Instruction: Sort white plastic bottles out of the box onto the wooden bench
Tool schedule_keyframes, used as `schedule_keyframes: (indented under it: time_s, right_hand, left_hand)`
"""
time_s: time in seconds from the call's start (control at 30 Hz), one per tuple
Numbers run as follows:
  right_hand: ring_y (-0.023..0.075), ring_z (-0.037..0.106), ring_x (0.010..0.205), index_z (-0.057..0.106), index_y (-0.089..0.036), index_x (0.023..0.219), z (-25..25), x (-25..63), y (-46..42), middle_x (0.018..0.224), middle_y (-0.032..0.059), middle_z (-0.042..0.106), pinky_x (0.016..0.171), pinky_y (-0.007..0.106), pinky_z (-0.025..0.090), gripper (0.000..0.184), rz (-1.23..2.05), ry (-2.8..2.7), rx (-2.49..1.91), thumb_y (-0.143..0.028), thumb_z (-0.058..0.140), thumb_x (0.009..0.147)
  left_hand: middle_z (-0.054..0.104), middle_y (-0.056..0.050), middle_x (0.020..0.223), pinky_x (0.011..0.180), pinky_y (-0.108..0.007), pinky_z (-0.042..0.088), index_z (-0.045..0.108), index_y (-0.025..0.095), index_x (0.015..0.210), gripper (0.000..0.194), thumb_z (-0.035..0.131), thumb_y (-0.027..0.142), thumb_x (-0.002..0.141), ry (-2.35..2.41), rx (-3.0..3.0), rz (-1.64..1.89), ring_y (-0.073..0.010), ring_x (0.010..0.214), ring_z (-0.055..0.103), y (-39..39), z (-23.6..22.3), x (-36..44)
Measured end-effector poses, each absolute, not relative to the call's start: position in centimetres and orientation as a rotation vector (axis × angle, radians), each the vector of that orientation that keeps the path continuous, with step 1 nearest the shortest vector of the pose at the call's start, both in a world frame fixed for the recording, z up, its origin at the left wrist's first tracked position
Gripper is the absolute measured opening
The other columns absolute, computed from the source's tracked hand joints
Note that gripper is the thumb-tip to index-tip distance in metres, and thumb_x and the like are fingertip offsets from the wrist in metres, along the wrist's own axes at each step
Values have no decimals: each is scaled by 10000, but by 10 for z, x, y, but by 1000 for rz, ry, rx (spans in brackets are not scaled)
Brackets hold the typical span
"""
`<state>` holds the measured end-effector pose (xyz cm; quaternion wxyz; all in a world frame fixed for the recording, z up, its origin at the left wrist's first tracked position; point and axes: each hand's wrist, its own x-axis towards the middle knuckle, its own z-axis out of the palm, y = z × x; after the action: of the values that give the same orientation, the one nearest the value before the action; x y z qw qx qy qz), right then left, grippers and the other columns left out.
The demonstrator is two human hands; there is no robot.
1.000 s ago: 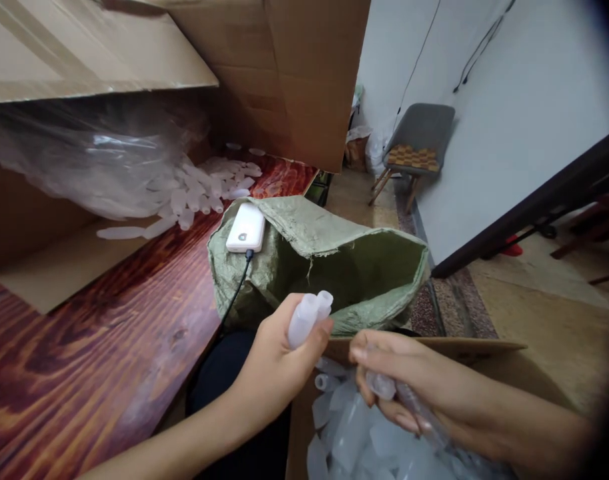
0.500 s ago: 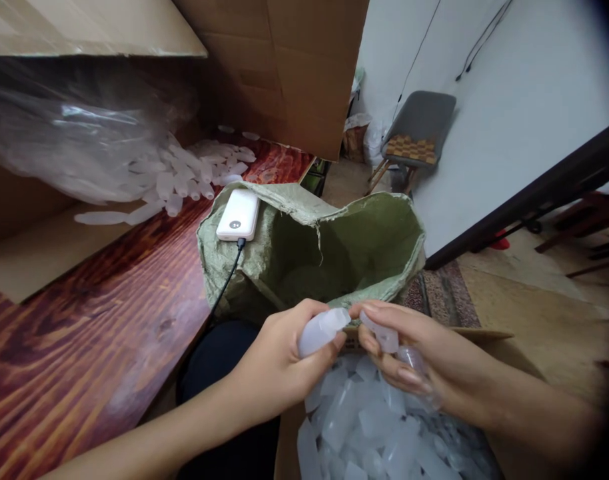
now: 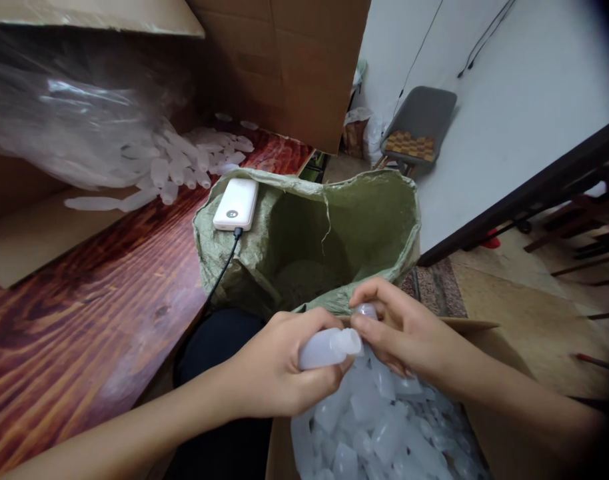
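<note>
My left hand [image 3: 294, 363] is closed round a small frosted plastic bottle [image 3: 322, 349], its open neck pointing right. Close beside that neck, my right hand [image 3: 399, 327] pinches a small clear plastic piece [image 3: 367, 311], perhaps a cap; the curled fingers partly hide it. Whether more pieces sit inside the right palm I cannot make out. Below both hands, a cardboard box [image 3: 278, 453] holds a heap of translucent plastic pieces [image 3: 374, 420]. Just beyond the hands stands a green woven sack [image 3: 384, 207] with its mouth wide open.
A white power bank [image 3: 236, 204] with a black cable [image 3: 223, 270] lies on the sack's folded rim. On the wood-grain table [image 3: 109, 307] at left, several frosted bottles [image 3: 174, 167] spill from a plastic bag [image 3: 84, 120] in a large carton [image 3: 279, 67]. Farther back stands a grey chair [image 3: 424, 110].
The right hand has turned, fingers curling round the clear piece by the bottle neck; pieces seen lower in its fingers are now hidden. The left hand with the bottle sits slightly lower.
</note>
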<state>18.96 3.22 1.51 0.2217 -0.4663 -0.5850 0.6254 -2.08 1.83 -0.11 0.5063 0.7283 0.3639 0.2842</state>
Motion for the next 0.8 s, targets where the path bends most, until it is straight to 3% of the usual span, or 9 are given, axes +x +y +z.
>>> schedule_keyframes:
  time_s: [0.23, 0.37, 0.5, 0.67, 0.8]
  right_hand:
    - [28, 366, 408, 460, -261, 1027, 16, 188, 29, 657, -92, 467, 368, 139, 304, 337, 1784, -1763, -1284, -539, 594, 893]
    - [61, 462, 478, 465, -259, 1093, 25, 187, 23, 735, -44, 558, 415, 173, 355, 275, 1588, -1814, -1299, -490, 519, 953]
    - [150, 644, 779, 469, -280, 1102, 25, 190, 20, 888, 9, 646, 599, 235, 495, 132, 1277, -2086, -1181, -354, 479, 993]
    - [178, 659, 904, 440, -312, 1196, 23, 198, 23, 1055, 29, 645, 733, 282, 537, 237, 842, -2430, -987, -227, 475, 977]
    - [185, 660, 971, 402, -310, 1249, 28, 196, 26, 1097, 35, 654, 794, 283, 542, 319, 749, -2547, -902, -162, 437, 969]
  left_hand:
    - [537, 41, 678, 528, -196, 358, 551, 159, 866, 113, 578, 268, 856, 877, 1700, 701, -80, 582, 473, 18, -2, -21]
    - [472, 47, 691, 525, -188, 347, 510, 160, 849, 253, 559, 403, 898, 926, 1518, 772, -75, 600, 427, 21, -3, -22]
    - [460, 53, 682, 524, -173, 346, 502, 155, 839, 270, 572, 409, 899, 899, 1424, 806, -63, 592, 410, 24, -5, -21]
    - [546, 38, 615, 423, -161, 333, 525, 157, 807, 271, 573, 410, 889, 878, 1246, 724, -56, 465, 446, 29, -4, -20]
    - [615, -11, 617, 389, -166, 334, 574, 138, 760, 337, 545, 447, 892, 844, 1193, 620, -60, 415, 446, 33, -4, -23]
